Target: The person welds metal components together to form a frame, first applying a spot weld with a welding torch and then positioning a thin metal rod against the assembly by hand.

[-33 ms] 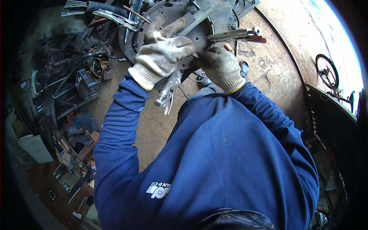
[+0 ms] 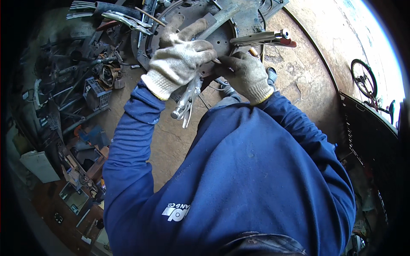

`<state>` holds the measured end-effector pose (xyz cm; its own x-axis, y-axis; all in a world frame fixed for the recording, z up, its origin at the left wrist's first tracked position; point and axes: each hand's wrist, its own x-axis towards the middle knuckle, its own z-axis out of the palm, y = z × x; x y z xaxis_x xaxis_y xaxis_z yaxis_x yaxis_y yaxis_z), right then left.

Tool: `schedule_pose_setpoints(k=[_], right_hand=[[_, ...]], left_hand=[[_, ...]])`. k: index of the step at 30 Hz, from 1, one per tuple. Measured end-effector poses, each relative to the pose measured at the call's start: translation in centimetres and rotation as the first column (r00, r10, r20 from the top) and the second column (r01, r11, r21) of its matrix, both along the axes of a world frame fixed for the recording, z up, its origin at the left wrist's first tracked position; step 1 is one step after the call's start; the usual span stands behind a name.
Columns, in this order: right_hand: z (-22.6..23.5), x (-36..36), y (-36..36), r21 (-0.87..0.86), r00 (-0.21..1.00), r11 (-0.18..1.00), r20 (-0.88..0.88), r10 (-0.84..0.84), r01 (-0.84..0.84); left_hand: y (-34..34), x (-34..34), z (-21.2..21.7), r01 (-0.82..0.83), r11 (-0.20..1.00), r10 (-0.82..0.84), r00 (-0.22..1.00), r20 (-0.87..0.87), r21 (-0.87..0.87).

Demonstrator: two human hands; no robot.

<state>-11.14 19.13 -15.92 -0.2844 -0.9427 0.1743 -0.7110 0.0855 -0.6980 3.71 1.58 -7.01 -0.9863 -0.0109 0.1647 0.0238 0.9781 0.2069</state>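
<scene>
My left hand (image 2: 177, 57), in a pale knit work glove, lies over a round dark metal plate (image 2: 222, 42) with small holes. Its fingers are spread, and a thin brown rod (image 2: 150, 16) runs beneath them. At the rod's near end, my right hand (image 2: 247, 74), in a similar glove, is closed with the fingertips around it; the fingertips are partly hidden. A flat metal bar (image 2: 220, 20) stands out from the plate beyond my left fingers. Locking pliers (image 2: 260, 39) are clamped right of the plate. A second pair (image 2: 186, 103) hangs below my left wrist.
More locking pliers (image 2: 127, 21) sit at the far left, beside a bundle of metal strips (image 2: 81, 9). Scrap metal and a grey plastic crate (image 2: 97, 93) crowd the floor at left. A bicycle (image 2: 365, 81) stands at far right, beyond a dark panel (image 2: 367, 123).
</scene>
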Motion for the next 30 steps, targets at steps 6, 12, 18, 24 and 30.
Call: schedule_pose_setpoints(k=[6,12,18,24,30], right_hand=[[-1.3,-1.6,3.5,-0.037,0.954,0.985,0.259,-0.151,0.166],[-1.8,-1.3,4.3,-0.06,0.99,0.993,0.11,-0.093,0.1],[-0.3,-0.6,1.0,-0.125,0.991,0.992,-0.136,0.008,-0.025],[-1.0,0.5,0.8,-0.134,0.995,0.991,-0.098,-0.031,0.018],[-0.3,0.5,0.7,-0.117,0.996,0.993,-0.082,-0.018,0.008]], left_hand=[[-0.3,-0.1,-0.4,0.016,0.999,-0.008,0.986,0.169,-0.044],[-0.9,-0.1,-0.6,0.064,0.996,-0.057,0.99,0.128,-0.058],[-1.1,-0.3,-0.5,0.078,0.996,-0.07,0.982,0.174,-0.041],[-1.3,-0.2,-1.1,0.076,0.997,-0.071,0.98,0.188,-0.024],[-1.6,-0.4,-1.3,0.112,0.994,-0.109,0.987,0.119,-0.018]])
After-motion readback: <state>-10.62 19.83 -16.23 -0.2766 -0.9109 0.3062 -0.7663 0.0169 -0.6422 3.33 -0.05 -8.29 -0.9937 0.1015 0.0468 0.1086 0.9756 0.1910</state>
